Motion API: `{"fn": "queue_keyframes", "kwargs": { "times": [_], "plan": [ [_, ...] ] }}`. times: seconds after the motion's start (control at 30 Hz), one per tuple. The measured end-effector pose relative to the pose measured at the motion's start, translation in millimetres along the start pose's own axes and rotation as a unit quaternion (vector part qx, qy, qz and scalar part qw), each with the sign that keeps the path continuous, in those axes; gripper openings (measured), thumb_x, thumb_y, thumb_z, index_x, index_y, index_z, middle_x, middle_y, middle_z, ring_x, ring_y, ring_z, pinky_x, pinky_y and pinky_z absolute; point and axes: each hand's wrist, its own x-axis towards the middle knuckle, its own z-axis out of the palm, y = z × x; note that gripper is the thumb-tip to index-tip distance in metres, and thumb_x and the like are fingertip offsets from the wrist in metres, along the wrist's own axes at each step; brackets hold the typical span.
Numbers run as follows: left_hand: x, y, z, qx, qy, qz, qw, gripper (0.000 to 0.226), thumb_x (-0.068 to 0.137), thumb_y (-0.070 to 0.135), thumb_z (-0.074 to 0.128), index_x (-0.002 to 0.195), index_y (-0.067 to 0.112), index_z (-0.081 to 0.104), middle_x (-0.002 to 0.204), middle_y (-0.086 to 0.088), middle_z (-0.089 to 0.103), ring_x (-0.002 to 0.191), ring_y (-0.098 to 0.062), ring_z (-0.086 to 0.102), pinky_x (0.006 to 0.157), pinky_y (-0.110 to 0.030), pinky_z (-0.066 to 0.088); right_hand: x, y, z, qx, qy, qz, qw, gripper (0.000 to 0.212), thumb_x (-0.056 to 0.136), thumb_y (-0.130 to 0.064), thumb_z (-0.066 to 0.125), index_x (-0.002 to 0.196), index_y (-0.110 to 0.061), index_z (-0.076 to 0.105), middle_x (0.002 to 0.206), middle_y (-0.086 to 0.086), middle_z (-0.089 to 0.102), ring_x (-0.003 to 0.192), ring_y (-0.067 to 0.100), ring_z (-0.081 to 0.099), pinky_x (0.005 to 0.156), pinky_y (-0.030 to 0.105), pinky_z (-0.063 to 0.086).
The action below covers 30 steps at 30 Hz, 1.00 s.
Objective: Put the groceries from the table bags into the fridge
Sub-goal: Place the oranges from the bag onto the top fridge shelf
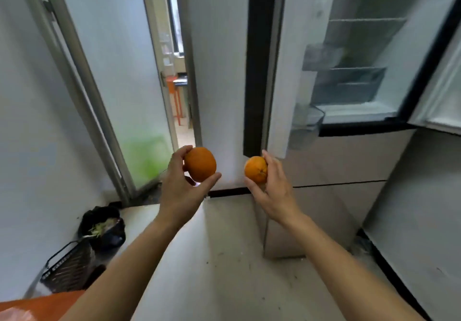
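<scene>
Head view was filled by two bare forearms stretched forward over a pale floor (pixel 224 258). The left hand (pixel 178 186) was clamped around a large, round, deep-orange orange (pixel 200 164), fingers wrapped behind and beneath it. The right hand (pixel 273 186) was closed on a smaller, lighter orange fruit (pixel 256 170), held at its right side. The two hands were kept apart, near the frame's centre. At 2 o'clock a white fridge (pixel 359 76) stood with its upper doors open, clear shelves and a drawer being seen inside. At 8 o'clock a black bin bag holding scraps (pixel 103 228) and a dark wire basket (pixel 67 268) were seen on the floor by the wall.
</scene>
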Motion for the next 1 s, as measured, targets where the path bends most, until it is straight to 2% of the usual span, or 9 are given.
{"fn": "queue_keyframes", "kwargs": {
  "times": [0.07,0.2,0.33,0.47,0.57,0.63,0.73,0.87,1.0],
  "plan": [
    [20.3,49.3,51.4,0.014,-0.015,0.083,0.996,0.081,0.071,0.038,0.086,0.138,0.027,0.041,0.131,0.004,0.048,0.109,-0.017,0.054,0.076,-0.019,0.048,15.1,25.8,-69.5,-0.005,0.052,0.011,0.999,0.080,0.094,-0.043,0.066,0.156,-0.019,0.022,0.149,0.002,0.032,0.130,0.018,0.042,0.101,0.029,0.038],
    [65.8,139.3,131.9,0.007,-0.035,0.208,0.977,0.084,0.074,0.040,0.083,0.144,0.020,0.041,0.136,-0.003,0.048,0.114,-0.005,0.045,0.090,-0.028,0.049,49.9,59.5,-185.0,0.004,0.158,0.018,0.987,0.079,0.093,-0.041,0.067,0.155,-0.016,0.025,0.147,0.006,0.033,0.131,0.021,0.043,0.107,0.042,0.043],
    [108.9,209.8,199.1,0.011,-0.029,0.271,0.962,0.085,0.080,0.042,0.079,0.150,0.023,0.034,0.140,-0.006,0.037,0.116,-0.009,0.040,0.097,-0.031,0.044,80.4,88.1,-267.6,-0.006,0.238,0.017,0.971,0.075,0.094,-0.048,0.063,0.155,-0.022,0.026,0.148,0.002,0.034,0.118,0.009,0.043,0.095,0.026,0.036],
    [145.3,249.8,265.6,0.000,-0.020,0.286,0.958,0.085,0.083,0.041,0.077,0.152,0.024,0.030,0.138,-0.008,0.036,0.117,-0.021,0.048,0.094,-0.032,0.043,116.9,124.4,-316.9,0.002,0.301,0.022,0.953,0.075,0.094,-0.049,0.063,0.154,-0.022,0.028,0.149,0.002,0.039,0.118,0.008,0.046,0.095,0.023,0.035],
    [172.3,261.3,318.5,-0.049,-0.016,0.296,0.954,0.081,0.082,0.039,0.078,0.149,0.021,0.035,0.138,-0.004,0.043,0.118,-0.019,0.050,0.094,-0.032,0.044,149.2,154.8,-338.8,-0.004,0.301,0.025,0.953,0.078,0.094,-0.051,0.062,0.156,-0.024,0.024,0.153,0.002,0.035,0.119,0.004,0.041,0.097,0.023,0.036],
    [190.6,263.5,357.0,-0.075,-0.020,0.300,0.951,0.081,0.082,0.038,0.078,0.148,0.019,0.035,0.139,-0.002,0.045,0.122,-0.018,0.050,0.096,-0.035,0.046,174.4,178.7,-348.6,-0.014,0.300,0.026,0.954,0.078,0.094,-0.051,0.062,0.156,-0.025,0.022,0.154,0.001,0.034,0.124,0.007,0.043,0.099,0.024,0.036],
    [216.9,268.9,408.3,-0.098,-0.034,0.267,0.958,0.082,0.082,0.041,0.077,0.149,0.021,0.034,0.144,0.002,0.045,0.127,-0.015,0.049,0.098,-0.035,0.047,217.2,209.7,-360.6,-0.028,0.287,0.041,0.957,0.079,0.094,-0.051,0.061,0.157,-0.027,0.020,0.156,0.000,0.032,0.131,0.013,0.043,0.102,0.027,0.036],
    [253.5,272.8,465.0,-0.125,-0.056,0.217,0.966,0.076,0.084,0.045,0.074,0.146,0.024,0.034,0.143,0.005,0.047,0.121,-0.014,0.053,0.094,-0.029,0.045,273.0,249.6,-373.9,-0.037,0.272,0.045,0.960,0.079,0.094,-0.051,0.061,0.157,-0.028,0.019,0.155,-0.002,0.029,0.126,0.008,0.042,0.098,0.025,0.036],
    [290.7,268.1,510.8,-0.126,-0.064,0.177,0.974,0.072,0.088,0.043,0.070,0.147,0.024,0.034,0.144,0.005,0.046,0.122,-0.015,0.052,0.099,-0.034,0.047,320.8,287.5,-378.5,-0.031,0.274,0.053,0.960,0.079,0.094,-0.051,0.061,0.157,-0.028,0.020,0.154,-0.001,0.032,0.122,0.007,0.043,0.096,0.024,0.035]
  ]
}}
